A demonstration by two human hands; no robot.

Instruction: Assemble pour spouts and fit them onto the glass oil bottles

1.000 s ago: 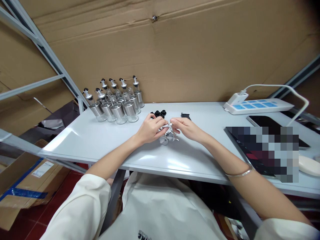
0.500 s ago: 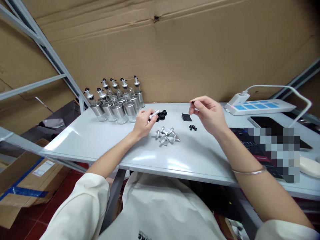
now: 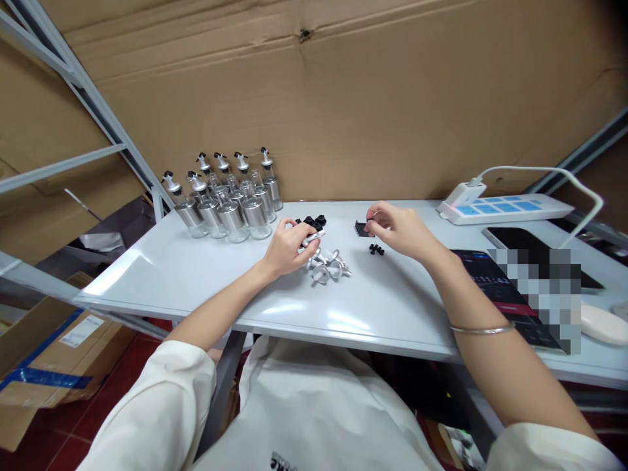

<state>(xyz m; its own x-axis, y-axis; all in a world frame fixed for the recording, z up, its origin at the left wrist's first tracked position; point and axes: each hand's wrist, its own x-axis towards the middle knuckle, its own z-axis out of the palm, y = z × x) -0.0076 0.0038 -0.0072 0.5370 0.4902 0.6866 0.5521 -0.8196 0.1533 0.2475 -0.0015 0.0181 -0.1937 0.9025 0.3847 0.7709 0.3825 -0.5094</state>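
My left hand (image 3: 290, 248) is closed around a silver pourer spout (image 3: 314, 237), held just above the table. Close under it lie a cluster of silver pourer spouts (image 3: 333, 265) and several black ring-shaped stoppers (image 3: 316, 223). My right hand (image 3: 400, 227) pinches a small black part between thumb and forefinger, mostly covered by the fingertips. Those fingertips are beside a row of thin black sticks (image 3: 362, 229); whether they touch it I cannot tell. Small black caps (image 3: 377, 250) lie just in front of the row.
Several glass bottles with steel sleeves (image 3: 230, 216) stand at the back left, some topped with pourers. On the right are a power strip (image 3: 510, 208) with a plugged-in charger, a dark phone (image 3: 534, 252), a lit screen partly pixelated (image 3: 478, 268) and a white oval object (image 3: 603, 325).
My right hand has come down and left to the row of black sticks. The left hand has shifted slightly right and nearer with the pourer spout, over the edge of the silver cluster.
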